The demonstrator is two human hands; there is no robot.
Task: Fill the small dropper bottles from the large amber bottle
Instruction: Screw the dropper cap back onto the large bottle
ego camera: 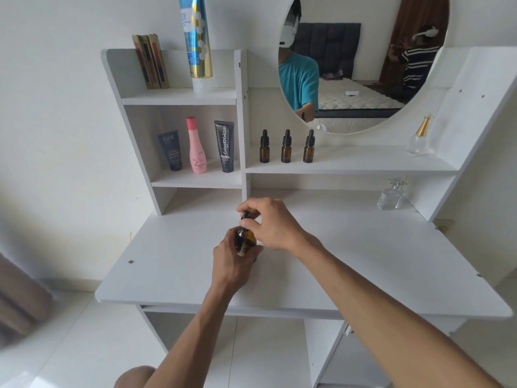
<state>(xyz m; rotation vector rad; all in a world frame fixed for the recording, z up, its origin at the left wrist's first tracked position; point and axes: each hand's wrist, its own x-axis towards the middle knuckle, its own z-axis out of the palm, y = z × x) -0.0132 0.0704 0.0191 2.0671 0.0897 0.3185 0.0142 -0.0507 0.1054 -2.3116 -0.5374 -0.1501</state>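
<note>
Left hand (230, 264) grips the large amber bottle (245, 242) on the desk (363, 261); right hand (270, 222) fingers pinch its cap. Behind it, three capped dropper bottles (286, 147) apparently await filling.

Amber dropper bottles (286, 152), black caps; pink bottle (197, 148); white desk (363, 261).

Both bare forearms reach forward from the near edge and meet at the centre. The left hand (233, 261) sits nearer, its fingers curled in a grip, knuckles up. The right hand (270, 222) arches just beyond and above it, wrist bent, fingertips pinching downward on its left side.
</note>
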